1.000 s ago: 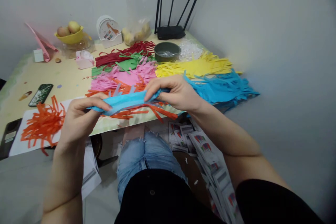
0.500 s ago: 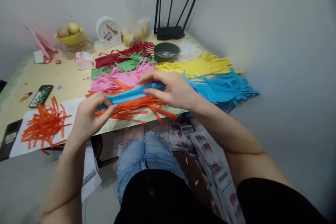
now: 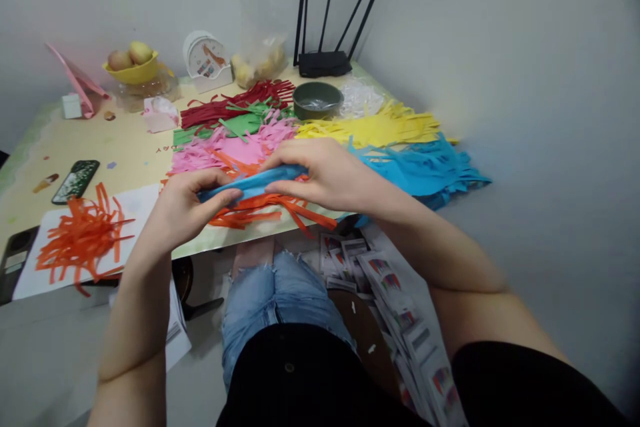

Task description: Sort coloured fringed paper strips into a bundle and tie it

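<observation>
A rolled strip of blue tissue paper (image 3: pixel 255 183) stretches between my two hands, just above the table's near edge. My left hand (image 3: pixel 193 203) pinches its left end between thumb and fingers. Over its right end, my right hand (image 3: pixel 320 173) is closed with thumb below and fingers on top. Beneath the roll lies orange fringed paper (image 3: pixel 245 215), partly hidden by my hands. Behind it are pink fringed paper (image 3: pixel 245 145), green fringed paper (image 3: pixel 245 123) and dark red fringed paper (image 3: pixel 215 112). Yellow fringed paper (image 3: pixel 370 128) and blue fringed paper (image 3: pixel 420 170) spread to the right.
A bunch of orange strips (image 3: pixel 83 233) rests on white paper beside a phone (image 3: pixel 76 181). Toward the back stand a dark bowl (image 3: pixel 317 100), a black router (image 3: pixel 325 64) and a yellow fruit bowl (image 3: pixel 133 72). Printed packets (image 3: pixel 400 307) lie below the table at right.
My left hand has moved right, nearer my right hand, so less of the blue roll shows between them. My right hand stays nearly in place.
</observation>
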Demonstrator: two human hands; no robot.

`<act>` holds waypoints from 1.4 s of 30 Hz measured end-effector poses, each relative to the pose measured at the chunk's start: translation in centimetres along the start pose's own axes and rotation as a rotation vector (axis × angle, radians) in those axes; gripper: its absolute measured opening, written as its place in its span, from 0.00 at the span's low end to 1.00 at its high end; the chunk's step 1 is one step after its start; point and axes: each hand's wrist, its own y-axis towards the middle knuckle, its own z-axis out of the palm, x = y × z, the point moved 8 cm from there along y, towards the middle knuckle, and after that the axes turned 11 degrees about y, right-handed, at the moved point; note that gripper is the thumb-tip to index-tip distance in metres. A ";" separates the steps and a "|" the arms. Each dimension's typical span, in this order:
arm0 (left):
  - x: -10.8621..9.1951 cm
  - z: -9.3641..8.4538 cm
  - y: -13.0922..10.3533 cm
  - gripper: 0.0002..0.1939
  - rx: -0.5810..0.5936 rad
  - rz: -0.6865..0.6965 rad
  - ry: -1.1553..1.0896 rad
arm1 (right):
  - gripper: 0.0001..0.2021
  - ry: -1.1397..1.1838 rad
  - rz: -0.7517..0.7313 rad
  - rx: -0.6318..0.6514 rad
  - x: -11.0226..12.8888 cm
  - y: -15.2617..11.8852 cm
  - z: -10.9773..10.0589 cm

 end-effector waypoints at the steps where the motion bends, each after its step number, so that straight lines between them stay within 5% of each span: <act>1: -0.1 -0.1 -0.2 0.11 0.007 -0.006 -0.019 | 0.07 0.035 0.029 0.001 -0.3 0.1 0.0; 5: 0.6 -0.4 -1.0 0.10 -0.028 -0.107 -0.204 | 0.09 0.291 0.158 -0.063 -1.9 0.1 0.4; 10: 2.7 0.1 -2.2 0.12 -0.133 -0.244 -0.549 | 0.11 0.627 0.141 -0.182 -3.1 -0.6 1.4; 17: 2.8 0.1 -2.7 0.04 -0.216 -0.166 -0.660 | 0.10 0.794 0.177 -0.173 -3.7 -0.8 2.6; 21: 2.7 0.2 -2.9 0.05 -0.194 -0.114 -0.598 | 0.13 0.779 0.183 -0.186 -3.5 -0.8 2.6; 26: 1.7 -0.4 -3.3 0.17 -0.283 -0.096 -0.239 | 0.11 0.434 0.074 -0.246 -2.2 -1.1 1.6; 30: 1.1 -0.4 -3.2 0.06 -0.281 -0.089 -0.050 | 0.11 0.191 0.090 -0.257 -2.0 -1.5 1.3; 33: 1.2 -0.2 -3.0 0.10 -0.225 -0.077 0.015 | 0.06 0.180 0.129 -0.241 -2.3 -1.5 1.2; 36: 1.6 0.0 -3.1 0.06 -0.217 -0.096 -0.046 | 0.05 0.297 0.160 -0.236 -2.7 -1.4 1.1; 42: 3.3 1.3 -3.7 0.12 -0.260 -0.280 -0.544 | 0.08 0.700 0.155 -0.249 -3.2 -1.4 2.0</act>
